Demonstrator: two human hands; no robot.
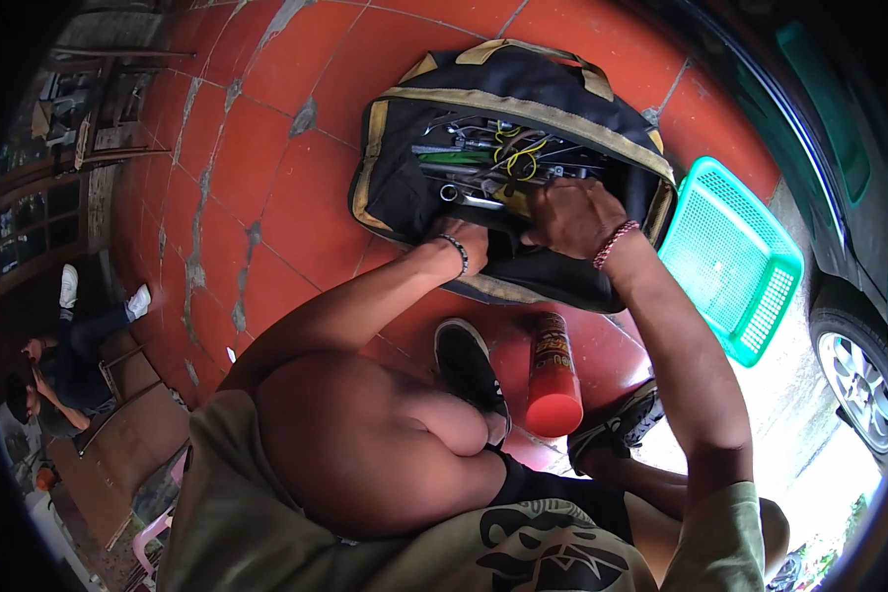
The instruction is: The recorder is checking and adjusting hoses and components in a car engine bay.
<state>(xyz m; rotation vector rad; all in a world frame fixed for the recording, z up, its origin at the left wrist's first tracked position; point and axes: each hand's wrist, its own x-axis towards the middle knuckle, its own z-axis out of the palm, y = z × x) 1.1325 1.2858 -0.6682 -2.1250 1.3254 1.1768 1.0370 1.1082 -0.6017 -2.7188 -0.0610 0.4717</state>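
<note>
A black tool bag with tan trim [533,84] lies unzipped on the floor before me. Inside it is a jumble of metal tools, among them a ring-ended wrench [470,200], a long green piece [454,157] and a loop of thin yellow cord [525,156]. My left hand [461,243] is closed on the bag's near edge, its fingertips hidden inside. Deeper over the tools, my right hand [576,217] is bent with its fingers curled down, next to something yellow. What those fingers hold is hidden by the hand.
A red spray can [553,380] lies between my shoes. To the right stands a green plastic basket [784,286], beside a dark car with a visible wheel [858,380]. At far left a person [64,385] sits near flattened cardboard [133,454]. The red tiles [296,197] have cracked joints.
</note>
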